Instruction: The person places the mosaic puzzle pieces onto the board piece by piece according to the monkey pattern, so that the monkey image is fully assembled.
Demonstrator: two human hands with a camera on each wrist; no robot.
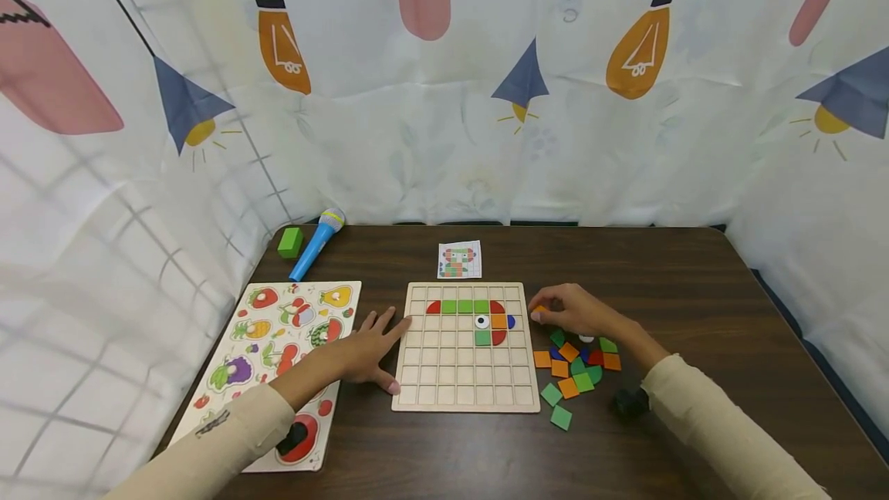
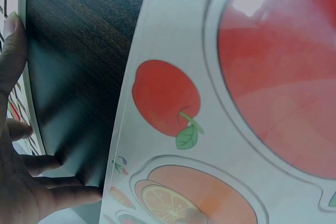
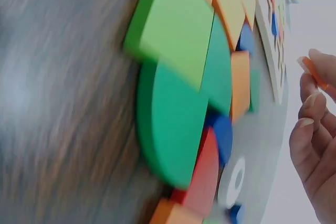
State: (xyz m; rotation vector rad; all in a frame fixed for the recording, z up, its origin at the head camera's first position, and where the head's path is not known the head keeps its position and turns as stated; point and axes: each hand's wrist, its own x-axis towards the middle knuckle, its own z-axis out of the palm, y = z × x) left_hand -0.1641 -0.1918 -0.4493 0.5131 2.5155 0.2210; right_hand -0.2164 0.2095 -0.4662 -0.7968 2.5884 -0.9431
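Note:
A wooden grid board (image 1: 437, 380) lies in the middle of the table, with red, green, orange and blue tiles and a white eye tile (image 1: 482, 322) in its upper part. My left hand (image 1: 366, 347) rests at the board's left edge, fingers spread, thumb and fingertips on the rim. Between thumb and index finger, my right hand (image 1: 572, 309) pinches an orange tile (image 3: 313, 72) just off the board's upper right edge. Loose tiles (image 1: 582, 382) in green, orange, blue and red lie scattered below that hand; a green half-round one (image 3: 176, 124) looms large in the right wrist view.
A small card (image 1: 459, 260) with a coloured grid picture lies behind the board. On the left is a fruit puzzle board (image 1: 239, 342), partly under my left forearm. A blue toy microphone (image 1: 317, 245) and a green block (image 1: 290, 242) lie at the back left. A printed curtain encloses the table.

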